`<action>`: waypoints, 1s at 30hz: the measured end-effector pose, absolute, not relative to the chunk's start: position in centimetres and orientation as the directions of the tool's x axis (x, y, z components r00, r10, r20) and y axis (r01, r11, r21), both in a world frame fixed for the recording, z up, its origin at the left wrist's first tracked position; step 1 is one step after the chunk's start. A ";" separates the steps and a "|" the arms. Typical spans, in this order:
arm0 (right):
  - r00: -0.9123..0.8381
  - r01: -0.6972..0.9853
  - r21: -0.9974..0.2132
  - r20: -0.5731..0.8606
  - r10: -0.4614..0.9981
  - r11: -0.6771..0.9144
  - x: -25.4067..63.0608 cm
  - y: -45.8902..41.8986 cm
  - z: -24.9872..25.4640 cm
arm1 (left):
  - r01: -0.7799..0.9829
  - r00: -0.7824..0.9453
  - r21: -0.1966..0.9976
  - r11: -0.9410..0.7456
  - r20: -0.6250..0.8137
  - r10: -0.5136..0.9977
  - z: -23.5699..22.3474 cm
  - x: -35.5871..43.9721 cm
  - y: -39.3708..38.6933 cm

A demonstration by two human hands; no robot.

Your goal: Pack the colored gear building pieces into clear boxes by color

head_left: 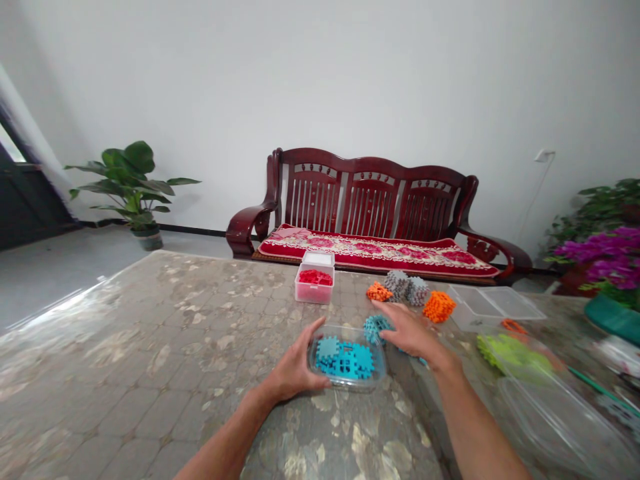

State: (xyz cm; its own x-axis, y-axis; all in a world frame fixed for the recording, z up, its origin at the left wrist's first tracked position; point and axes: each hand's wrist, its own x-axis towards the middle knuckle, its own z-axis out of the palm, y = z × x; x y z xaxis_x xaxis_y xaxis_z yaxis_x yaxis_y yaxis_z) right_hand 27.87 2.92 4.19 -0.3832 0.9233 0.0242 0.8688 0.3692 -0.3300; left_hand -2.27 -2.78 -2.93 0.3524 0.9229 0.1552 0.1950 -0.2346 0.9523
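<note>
Your left hand (295, 360) has a good grip on the clear tub (347, 330) of blue blocks (347, 361), while your right hand (410, 332) is open, half hiding more blue blocks (374, 329). The clutter (617, 357) by the right edge is too blurry to make out.

Desk (150, 313): under the boxes, blocks and hands
Left hand (295, 360): against the left side of a shallow box (383, 363)
Right hand (407, 330): over a clump of blocks (375, 328), just behind and right of the shallow box
Inside the shallow box: flat pieces (345, 360)
Behind the shallow box: a deep box (315, 291), a lid (317, 259) at its back edge
Right of the deep box: block clusters (410, 291) in a row
Far right on the desk: a tub (493, 307), behind a tray (555, 420)
Behind the desk: a sofa (370, 200), a potted plant (130, 190) to its left, flowers (600, 257) to its right
</note>
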 end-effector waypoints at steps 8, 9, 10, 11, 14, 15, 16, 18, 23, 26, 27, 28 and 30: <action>-0.380 0.903 -0.215 0.001 0.925 0.371 27.5 3.2 3.6 | 0.182 0.359 0.959 -0.220 0.143 0.922 -2.7 -2.3 -2.9; -0.377 0.904 -0.214 0.011 0.926 0.371 27.4 3.2 3.6 | 0.176 0.361 0.960 -0.219 0.144 0.921 -2.7 -2.3 -2.9; -0.363 0.908 -0.216 0.024 0.931 0.360 27.4 3.2 3.8 | 0.174 0.362 0.960 -0.217 0.143 0.921 -2.7 -2.3 -2.9; -0.338 0.915 -0.219 0.040 0.940 0.338 27.4 3.0 4.1 | 0.176 0.363 0.961 -0.213 0.138 0.921 -2.7 -2.3 -2.8; -0.266 0.925 -0.255 0.093 0.959 0.281 27.0 2.2 5.4 | 0.180 0.365 0.964 -0.196 0.120 0.923 -2.8 -2.3 -2.8; -0.275 0.915 -0.278 0.105 0.956 0.294 26.7 1.8 5.9 | 0.176 0.365 0.965 -0.195 0.120 0.923 -2.8 -2.3 -2.8; -0.304 0.897 -0.302 0.110 0.946 0.324 26.4 1.3 6.3 | 0.170 0.365 0.965 -0.197 0.124 0.923 -2.9 -2.3 -2.8; -0.387 0.852 -0.339 0.102 0.916 0.398 25.4 0.3 6.9 | 0.160 0.363 0.965 -0.210 0.140 0.921 -2.9 -2.3 -2.8; -0.519 0.791 -0.341 0.066 0.853 0.508 22.6 -1.7 6.2 | 0.158 0.365 0.957 -0.245 0.174 0.914 -3.3 -2.3 -2.6; -0.545 0.777 -0.331 0.072 0.835 0.536 21.7 -2.0 5.5 | 0.157 0.363 0.952 -0.261 0.191 0.912 -3.5 -2.4 -2.6; -0.552 0.769 -0.337 0.081 0.830 0.543 21.7 -2.0 5.4 | 0.158 0.363 0.952 -0.262 0.191 0.912 -3.5 -2.4 -2.6; -0.554 0.760 -0.349 0.094 0.827 0.549 21.9 -1.8 5.3 | 0.160 0.365 0.952 -0.260 0.188 0.912 -3.5 -2.4 -2.6; -0.518 0.760 -0.379 0.141 0.844 0.529 22.6 -1.3 5.3 | 0.170 0.370 0.953 -0.251 0.174 0.912 -3.4 -2.4 -2.6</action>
State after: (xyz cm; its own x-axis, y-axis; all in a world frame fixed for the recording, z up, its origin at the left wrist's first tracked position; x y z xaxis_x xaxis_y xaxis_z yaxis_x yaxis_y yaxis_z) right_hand 22.64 -1.29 5.31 -0.5175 0.8440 0.1410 0.7595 0.5290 -0.3785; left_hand -2.44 -2.63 -3.44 0.3701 0.9125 0.1742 0.1695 -0.2508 0.9531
